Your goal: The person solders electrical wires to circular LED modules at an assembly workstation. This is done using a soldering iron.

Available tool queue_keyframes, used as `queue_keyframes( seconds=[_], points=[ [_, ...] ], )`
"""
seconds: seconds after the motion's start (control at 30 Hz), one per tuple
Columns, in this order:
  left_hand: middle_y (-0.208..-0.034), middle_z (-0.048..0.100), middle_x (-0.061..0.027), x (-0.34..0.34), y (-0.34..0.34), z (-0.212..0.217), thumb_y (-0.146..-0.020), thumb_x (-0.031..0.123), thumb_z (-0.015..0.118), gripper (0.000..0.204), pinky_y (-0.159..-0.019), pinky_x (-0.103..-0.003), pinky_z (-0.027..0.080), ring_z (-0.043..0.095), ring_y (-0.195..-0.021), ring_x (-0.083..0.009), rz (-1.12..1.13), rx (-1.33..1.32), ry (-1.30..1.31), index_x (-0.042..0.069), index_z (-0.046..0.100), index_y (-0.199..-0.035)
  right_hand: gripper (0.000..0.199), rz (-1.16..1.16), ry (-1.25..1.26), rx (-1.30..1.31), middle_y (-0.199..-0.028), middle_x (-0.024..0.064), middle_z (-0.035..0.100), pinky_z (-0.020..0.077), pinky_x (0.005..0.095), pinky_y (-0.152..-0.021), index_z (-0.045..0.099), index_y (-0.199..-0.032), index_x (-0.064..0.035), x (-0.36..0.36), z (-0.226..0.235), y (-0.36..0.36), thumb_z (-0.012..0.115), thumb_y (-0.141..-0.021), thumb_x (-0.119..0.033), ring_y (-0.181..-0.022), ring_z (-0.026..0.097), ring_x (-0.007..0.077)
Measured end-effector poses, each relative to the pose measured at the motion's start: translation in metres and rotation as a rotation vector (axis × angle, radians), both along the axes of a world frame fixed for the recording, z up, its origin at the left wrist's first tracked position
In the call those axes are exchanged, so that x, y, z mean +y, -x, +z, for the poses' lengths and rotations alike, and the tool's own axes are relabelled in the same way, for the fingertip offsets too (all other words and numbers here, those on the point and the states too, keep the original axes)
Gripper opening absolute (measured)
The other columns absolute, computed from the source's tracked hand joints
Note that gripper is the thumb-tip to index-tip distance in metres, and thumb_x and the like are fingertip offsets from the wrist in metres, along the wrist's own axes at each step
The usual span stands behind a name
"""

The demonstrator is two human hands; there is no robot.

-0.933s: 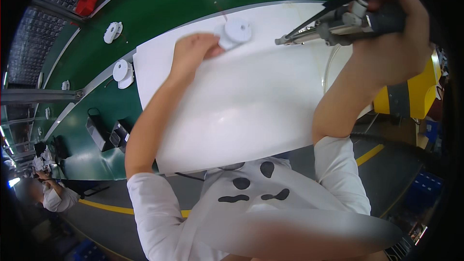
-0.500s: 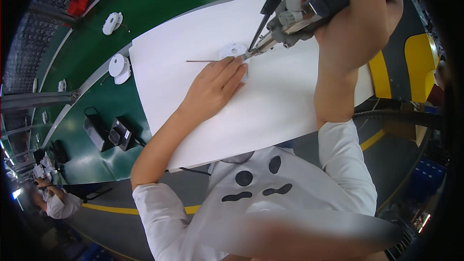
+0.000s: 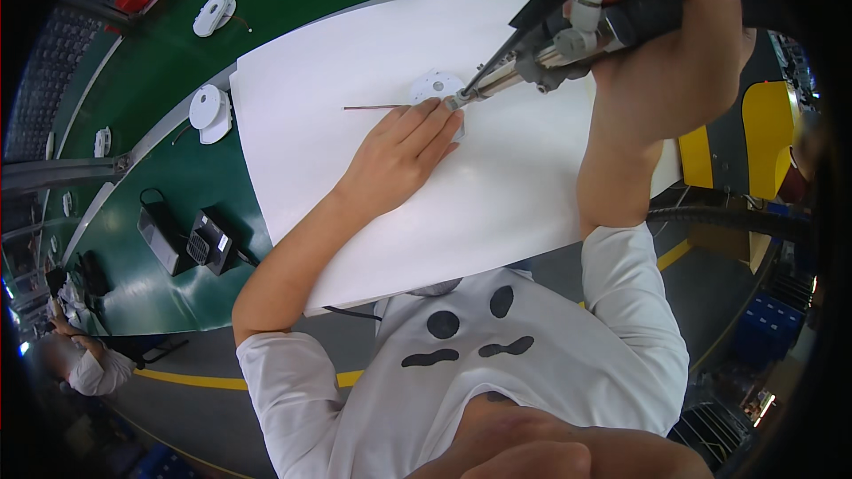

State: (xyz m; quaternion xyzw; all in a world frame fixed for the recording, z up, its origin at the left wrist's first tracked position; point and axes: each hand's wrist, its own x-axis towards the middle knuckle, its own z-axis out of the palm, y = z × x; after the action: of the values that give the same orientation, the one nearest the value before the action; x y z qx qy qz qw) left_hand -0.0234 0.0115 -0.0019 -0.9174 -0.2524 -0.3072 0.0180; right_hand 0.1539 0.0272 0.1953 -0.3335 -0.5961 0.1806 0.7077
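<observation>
One labelled box (image 3: 211,235), hand (image 3: 397,157) on disc (image 3: 424,87)

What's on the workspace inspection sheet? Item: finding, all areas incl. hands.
Surface: white sheet, green bench beyond it.
Work items: round white part, partly covered by left hand; metal-nosed tool.
Clutter: two black devices on the bench.
Hands: left on the part; right hand gripping the tool, tip near left fingertips, contact unclear.
Cables: thin wire beside the part; black cable at sheet's near edge.
Surroundings: person far left; yellow floor line.

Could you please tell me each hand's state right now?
Left hand: on the white part; open or closed cannot be told.
Right hand: closed, holding the handheld tool.
</observation>
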Motion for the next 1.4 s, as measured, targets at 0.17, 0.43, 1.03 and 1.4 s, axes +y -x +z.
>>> queue_keyframes(
  seconds=[0.17,0.43,1.03,1.4],
  points=[
    [-0.126,0.067,-0.0117,0.003,-0.001,-0.002,-0.079,0.009,0.082,0.046,-0.078,-0.037,0.053,0.063,-0.094,-0.0255,-0.016,-0.061,-0.001,-0.003,0.069,-0.122,0.024,0.012,-0.013,-0.002,-0.059,0.0073,0.056,0.0443,0.0246,-0.047,0.060,-0.100,0.0075,0.004,-0.001,0.000,0.056,-0.095,-0.016,-0.046,0.052,0.0133],
    [-0.128,0.066,-0.0147,-0.001,0.002,0.000,-0.085,0.010,0.076,0.035,-0.089,-0.037,0.055,0.065,-0.116,-0.0280,-0.003,-0.032,0.014,-0.003,0.071,-0.117,0.020,-0.099,0.105,0.031,-0.066,0.0093,0.060,0.0447,0.0246,-0.050,0.061,-0.093,0.0055,-0.001,-0.012,0.003,0.054,-0.097,-0.014,-0.050,0.054,0.0140],
    [-0.128,0.067,-0.0068,0.003,0.005,-0.006,-0.084,0.007,0.070,0.037,-0.088,-0.034,0.056,0.064,-0.123,-0.0236,-0.158,-0.042,0.029,0.009,0.073,-0.121,0.028,-0.246,-0.051,0.212,-0.070,0.0141,0.061,0.0460,0.0260,-0.057,0.061,-0.091,0.0062,0.004,-0.011,-0.016,0.049,-0.100,-0.017,-0.057,0.056,0.0191],
    [-0.130,0.066,-0.0053,0.001,0.005,-0.004,-0.084,0.009,0.069,0.039,-0.086,-0.031,0.057,0.063,-0.124,-0.0217,-0.130,0.012,0.034,0.010,0.072,-0.122,0.031,-0.213,-0.049,-0.029,-0.078,0.0168,0.059,0.0453,0.0271,-0.056,0.052,-0.113,0.0129,-0.015,-0.032,-0.004,0.040,-0.109,-0.015,-0.060,0.053,0.0165]
  ],
)
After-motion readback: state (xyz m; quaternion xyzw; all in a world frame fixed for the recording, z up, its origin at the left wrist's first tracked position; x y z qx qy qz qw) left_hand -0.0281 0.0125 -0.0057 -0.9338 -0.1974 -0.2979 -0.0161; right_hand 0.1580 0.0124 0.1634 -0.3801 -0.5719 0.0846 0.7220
